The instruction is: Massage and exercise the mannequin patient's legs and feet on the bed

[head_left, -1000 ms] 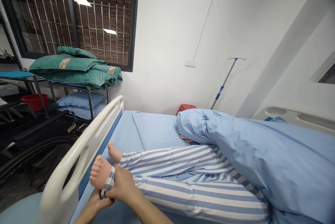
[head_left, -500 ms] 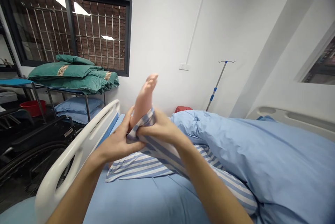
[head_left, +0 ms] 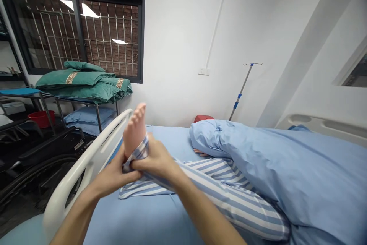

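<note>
Both hands are closed on the striped trouser cuff, the left hand on the side nearer the bed rail and the right hand beside it, bunching the cloth between them. The bare foot rises just above the grip, toes up, with the heel inside the cuff. If the cloth slips from the fingers, the raised leg could drop onto the bed. A hard pull leftward could knock the foot or ankle against the rail, which stands very near.
</note>
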Demonstrator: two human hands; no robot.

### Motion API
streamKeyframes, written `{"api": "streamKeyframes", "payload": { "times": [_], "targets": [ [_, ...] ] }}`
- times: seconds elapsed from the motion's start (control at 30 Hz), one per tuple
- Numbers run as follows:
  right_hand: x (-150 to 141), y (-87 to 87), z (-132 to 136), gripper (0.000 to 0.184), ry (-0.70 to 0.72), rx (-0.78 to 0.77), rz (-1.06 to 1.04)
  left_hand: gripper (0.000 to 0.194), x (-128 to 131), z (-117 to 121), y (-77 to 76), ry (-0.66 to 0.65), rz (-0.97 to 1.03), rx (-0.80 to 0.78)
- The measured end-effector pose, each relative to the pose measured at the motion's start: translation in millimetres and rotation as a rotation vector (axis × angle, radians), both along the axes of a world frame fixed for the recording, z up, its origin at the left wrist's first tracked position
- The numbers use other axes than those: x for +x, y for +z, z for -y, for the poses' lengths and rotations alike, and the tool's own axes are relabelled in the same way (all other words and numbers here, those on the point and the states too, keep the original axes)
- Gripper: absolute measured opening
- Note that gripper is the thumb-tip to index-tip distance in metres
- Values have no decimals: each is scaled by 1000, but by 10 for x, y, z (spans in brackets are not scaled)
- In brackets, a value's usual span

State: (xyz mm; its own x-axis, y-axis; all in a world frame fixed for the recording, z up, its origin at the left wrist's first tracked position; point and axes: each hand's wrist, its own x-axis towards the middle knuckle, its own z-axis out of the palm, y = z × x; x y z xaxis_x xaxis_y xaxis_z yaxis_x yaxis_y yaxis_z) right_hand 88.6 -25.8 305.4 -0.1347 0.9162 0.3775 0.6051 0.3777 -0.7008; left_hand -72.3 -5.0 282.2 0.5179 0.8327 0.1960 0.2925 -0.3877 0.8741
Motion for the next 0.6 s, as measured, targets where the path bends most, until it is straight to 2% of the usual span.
{"api": "streamKeyframes", "payload": {
  "times": [0.1, 0.2, 0.37, 0.5, 0.6],
  "targets": [
    [-295, -494, -178, 57, -41, -87, 147, 57, -223, -53, -512, 106, 21, -156],
    [-559, -1007, -344, 58, -67, -132, 276, 54, -385, -124, -1068, 186, 66, -283],
    [-853, -1757, -532, 63, -100, -221, 392, 42, -577, -295, -1949, 226, 97, -411],
    [-999, -2305, -568, 59, -107, -315, 458, 37, -683, -332, -2555, 219, 86, -504],
    [-1084, -2710, -567, 60, -101, -358, 489, 26, -713, -292, -2933, 223, 25, -533]
  ]
}}
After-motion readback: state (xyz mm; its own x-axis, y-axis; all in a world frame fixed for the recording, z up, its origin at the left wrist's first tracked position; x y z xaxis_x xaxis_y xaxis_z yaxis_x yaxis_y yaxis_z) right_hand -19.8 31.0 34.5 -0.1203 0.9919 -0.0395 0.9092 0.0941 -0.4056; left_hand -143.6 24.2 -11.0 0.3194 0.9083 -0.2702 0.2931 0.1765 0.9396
